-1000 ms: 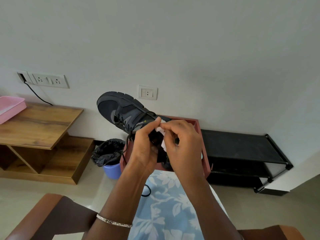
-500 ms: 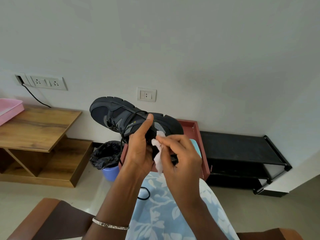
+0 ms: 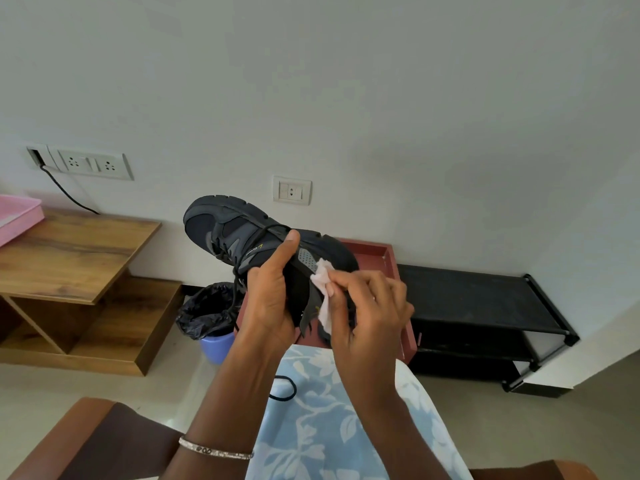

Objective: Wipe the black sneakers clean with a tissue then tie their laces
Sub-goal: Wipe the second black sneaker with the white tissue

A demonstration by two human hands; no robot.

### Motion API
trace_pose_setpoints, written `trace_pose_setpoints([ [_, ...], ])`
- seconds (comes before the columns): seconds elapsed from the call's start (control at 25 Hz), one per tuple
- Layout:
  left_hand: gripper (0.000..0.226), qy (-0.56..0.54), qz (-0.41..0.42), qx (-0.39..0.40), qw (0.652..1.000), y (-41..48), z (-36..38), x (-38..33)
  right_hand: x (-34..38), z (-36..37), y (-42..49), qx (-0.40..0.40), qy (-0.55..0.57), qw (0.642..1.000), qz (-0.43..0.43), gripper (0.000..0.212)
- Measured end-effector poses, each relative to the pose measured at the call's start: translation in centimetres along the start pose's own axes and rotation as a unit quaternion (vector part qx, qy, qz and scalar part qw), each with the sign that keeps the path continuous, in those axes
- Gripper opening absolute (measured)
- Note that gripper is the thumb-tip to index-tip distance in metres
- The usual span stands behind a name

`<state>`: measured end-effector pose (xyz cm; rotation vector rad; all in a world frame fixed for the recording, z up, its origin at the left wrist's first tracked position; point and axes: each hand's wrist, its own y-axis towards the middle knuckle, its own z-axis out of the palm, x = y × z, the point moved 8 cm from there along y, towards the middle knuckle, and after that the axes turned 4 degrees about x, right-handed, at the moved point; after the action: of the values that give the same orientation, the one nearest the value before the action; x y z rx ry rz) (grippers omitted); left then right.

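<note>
wiping underway | left hand (image 3: 273,299) grips sneaker (image 3: 249,237) mid-frame | right hand (image 3: 370,306) pinches tissue (image 3: 322,282) on heel side | laces (image 3: 239,282) dangle untied | second sneaker unseen

Held aloft in left grip (image 3: 272,303): black sneaker (image 3: 225,233), toe up and to the left, thumb laid along its side. Pinched in right grip (image 3: 372,313): white tissue (image 3: 322,289), pressed against the heel side. Below the toe end, loose lace (image 3: 236,285) hanging. Behind: lined blue bin (image 3: 207,313), red tray (image 3: 379,252), black shoe rack (image 3: 467,296), wooden bench (image 3: 69,251).
</note>
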<state>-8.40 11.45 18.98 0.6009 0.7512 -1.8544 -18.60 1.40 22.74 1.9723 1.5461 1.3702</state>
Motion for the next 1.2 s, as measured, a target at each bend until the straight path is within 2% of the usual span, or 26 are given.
trace_pose_setpoints([
  [0.08, 0.062, 0.018, -0.003, 0.001, 1.000, 0.1, 0.0, 0.2, -0.1, 0.0, 0.0, 0.000, -0.005, 1.000, 0.000, 0.023],
  [0.2, 0.033, 0.081, 0.004, 0.024, 0.996, -0.3, 0.9, 0.6, 0.3, 0.6, 3.0, 0.020, -0.041, 0.999, -0.010, 0.022],
  [0.4, 0.041, 0.124, 0.022, 0.040, 0.991, -0.9, 1.8, 0.2, 0.0, 3.1, 6.6, 0.135, -0.064, 0.989, -0.011, 0.019],
  [0.56, 0.042, 0.121, 0.030, 0.016, 0.992, -0.6, 1.5, -1.0, 0.4, 1.2, 3.2, 0.030, -0.032, 0.999, -0.031, 0.022],
  [0.68, 0.057, 0.087, 0.015, -0.001, 0.996, -0.1, 1.2, -1.2, 0.2, 0.7, -0.1, -0.023, -0.044, 0.998, -0.043, 0.042],
  [0.76, 0.058, 0.079, 0.011, -0.001, 0.997, 0.2, 1.3, -1.2, 0.0, 0.6, 0.7, -0.019, -0.050, 0.997, -0.060, 0.041],
  [0.84, 0.049, 0.084, 0.008, 0.001, 0.996, 0.3, 1.5, -0.8, -0.4, 0.4, 2.7, -0.007, -0.042, 0.998, -0.055, 0.033],
  [1.0, 0.027, 0.078, -0.001, 0.002, 0.997, 0.6, 1.4, -0.8, -0.9, 0.6, 5.4, 0.039, 0.024, 0.998, -0.051, 0.039],
  [1.12, 0.033, 0.048, -0.023, 0.006, 0.999, 1.3, 0.9, -1.0, -0.9, 0.3, 3.3, 0.017, 0.047, 0.997, -0.053, 0.041],
  [1.2, 0.035, 0.041, -0.030, -0.003, 0.999, 1.6, 0.5, -1.0, -1.4, 0.4, 1.6, 0.003, 0.057, 0.998, -0.033, 0.051],
])
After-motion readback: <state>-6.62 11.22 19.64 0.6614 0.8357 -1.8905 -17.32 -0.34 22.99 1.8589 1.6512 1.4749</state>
